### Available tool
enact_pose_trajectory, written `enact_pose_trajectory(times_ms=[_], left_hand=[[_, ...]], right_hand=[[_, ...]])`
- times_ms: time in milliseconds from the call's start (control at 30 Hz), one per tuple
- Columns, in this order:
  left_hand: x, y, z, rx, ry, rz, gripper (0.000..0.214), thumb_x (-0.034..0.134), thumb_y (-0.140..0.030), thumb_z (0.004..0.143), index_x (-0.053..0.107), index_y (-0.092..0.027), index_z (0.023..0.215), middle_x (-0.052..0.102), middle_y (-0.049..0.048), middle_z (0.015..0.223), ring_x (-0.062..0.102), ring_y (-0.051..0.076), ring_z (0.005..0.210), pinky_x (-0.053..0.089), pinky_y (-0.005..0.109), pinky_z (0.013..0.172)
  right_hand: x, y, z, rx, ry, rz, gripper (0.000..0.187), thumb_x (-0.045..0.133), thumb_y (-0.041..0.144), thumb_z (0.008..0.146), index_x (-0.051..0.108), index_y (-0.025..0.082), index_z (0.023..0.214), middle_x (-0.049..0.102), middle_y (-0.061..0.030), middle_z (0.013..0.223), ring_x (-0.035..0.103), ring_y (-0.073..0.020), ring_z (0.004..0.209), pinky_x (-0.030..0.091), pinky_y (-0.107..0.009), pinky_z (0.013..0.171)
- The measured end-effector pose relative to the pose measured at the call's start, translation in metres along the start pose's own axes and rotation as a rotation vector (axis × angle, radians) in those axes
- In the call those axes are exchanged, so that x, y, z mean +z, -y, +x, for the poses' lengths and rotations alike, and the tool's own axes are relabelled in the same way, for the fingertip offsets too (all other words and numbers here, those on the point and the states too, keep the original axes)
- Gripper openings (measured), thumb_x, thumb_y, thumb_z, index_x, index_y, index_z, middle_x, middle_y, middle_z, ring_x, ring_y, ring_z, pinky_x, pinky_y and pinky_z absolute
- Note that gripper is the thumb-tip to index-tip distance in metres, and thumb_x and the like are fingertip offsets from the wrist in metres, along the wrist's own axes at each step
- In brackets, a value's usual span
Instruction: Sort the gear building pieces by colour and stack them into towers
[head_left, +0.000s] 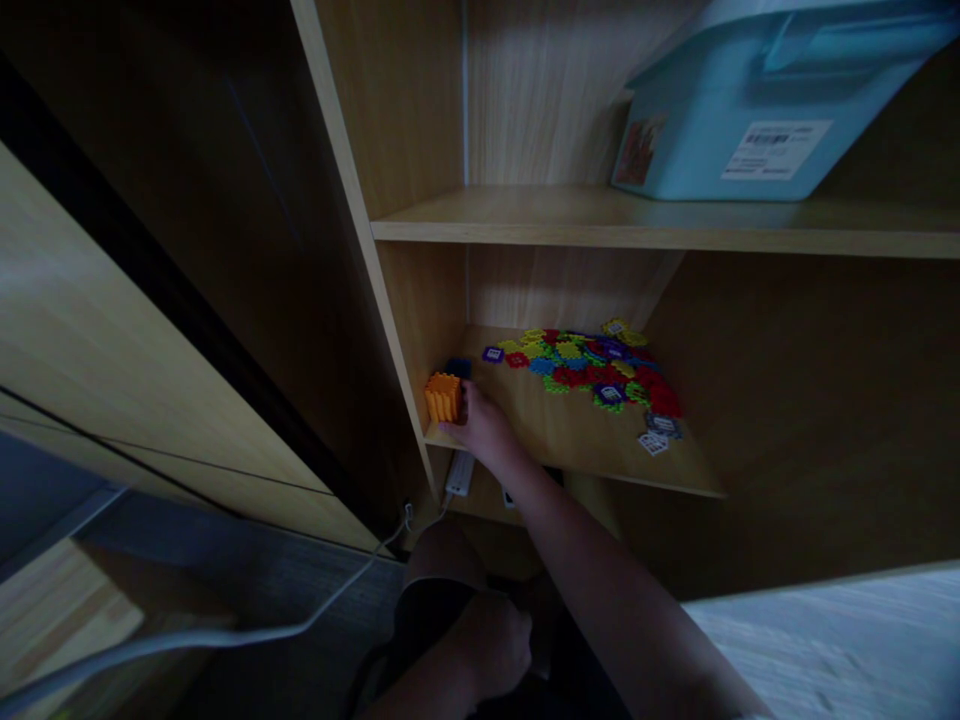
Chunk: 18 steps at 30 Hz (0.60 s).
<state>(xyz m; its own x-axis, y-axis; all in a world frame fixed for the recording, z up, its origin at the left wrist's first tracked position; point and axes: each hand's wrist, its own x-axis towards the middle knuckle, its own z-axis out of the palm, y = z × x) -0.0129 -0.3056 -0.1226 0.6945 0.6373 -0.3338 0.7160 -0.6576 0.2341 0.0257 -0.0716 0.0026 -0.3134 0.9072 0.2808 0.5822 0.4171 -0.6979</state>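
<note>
On the lower shelf, at its left end, my right hand (480, 425) closes its fingers and thumb on the right side of a stack of orange plastic pieces (443, 398) with toothed edges. The stack stands close to the left side wall. Just behind it sits a dark blue piece or stack (459, 368), partly hidden. My left hand (499, 640) rests low over my lap, curled in a fist, and nothing shows in it. To the right of my right hand, a loose pile of gear-edged plastic pieces (577, 375) in red, yellow, green, blue and purple spreads over the shelf.
A light blue lidded plastic box (690, 150) stands on the upper shelf (540, 215). Some white and grey pieces (654, 442) lie near the lower shelf's front right. Below are a white power strip (460, 473) and a cable (330, 605) running left.
</note>
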Motion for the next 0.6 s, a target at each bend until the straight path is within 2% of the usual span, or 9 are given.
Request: enact_pose_trajectory(times_ms=[133,300,433,600], left_hand=[[-0.002,0.000,0.003,-0.031,0.085,-0.048,0.027,0.057,-0.020,0.100,0.081,-0.007,0.106,0.082,0.0234,0.098,0.082,0.038,0.088,0.067,0.048,0.075],[-0.004,0.003,0.007,-0.110,0.154,-0.139,0.034,0.052,-0.021,0.102,0.081,-0.008,0.113,0.083,0.0247,0.104,0.083,0.041,0.097,0.067,0.052,0.083],[-0.003,0.003,0.007,-0.152,0.158,-0.166,0.032,0.054,-0.021,0.100,0.081,-0.010,0.113,0.083,0.0238,0.105,0.083,0.038,0.097,0.067,0.049,0.083],[0.009,0.004,0.009,-0.117,0.121,-0.159,0.027,0.059,-0.024,0.098,0.082,-0.011,0.103,0.082,0.0220,0.097,0.082,0.036,0.090,0.068,0.049,0.081]], right_hand=[[-0.003,-0.005,-0.008,-0.049,-0.027,0.078,0.086,0.092,0.030,0.087,0.046,0.021,0.159,0.073,-0.0187,0.142,0.078,-0.0300,0.118,0.062,-0.045,0.105],[-0.010,-0.012,-0.020,-0.035,-0.054,0.101,0.079,0.089,0.027,0.090,0.047,0.022,0.156,0.076,-0.0123,0.125,0.077,-0.0278,0.113,0.061,-0.046,0.104],[-0.011,-0.011,-0.021,-0.042,-0.050,0.100,0.070,0.085,0.023,0.093,0.050,0.024,0.153,0.078,-0.0095,0.117,0.078,-0.0260,0.109,0.061,-0.044,0.100],[-0.009,-0.005,-0.017,-0.029,-0.051,0.090,0.063,0.081,0.019,0.095,0.052,0.022,0.150,0.079,-0.0109,0.117,0.078,-0.0265,0.107,0.061,-0.044,0.098]])
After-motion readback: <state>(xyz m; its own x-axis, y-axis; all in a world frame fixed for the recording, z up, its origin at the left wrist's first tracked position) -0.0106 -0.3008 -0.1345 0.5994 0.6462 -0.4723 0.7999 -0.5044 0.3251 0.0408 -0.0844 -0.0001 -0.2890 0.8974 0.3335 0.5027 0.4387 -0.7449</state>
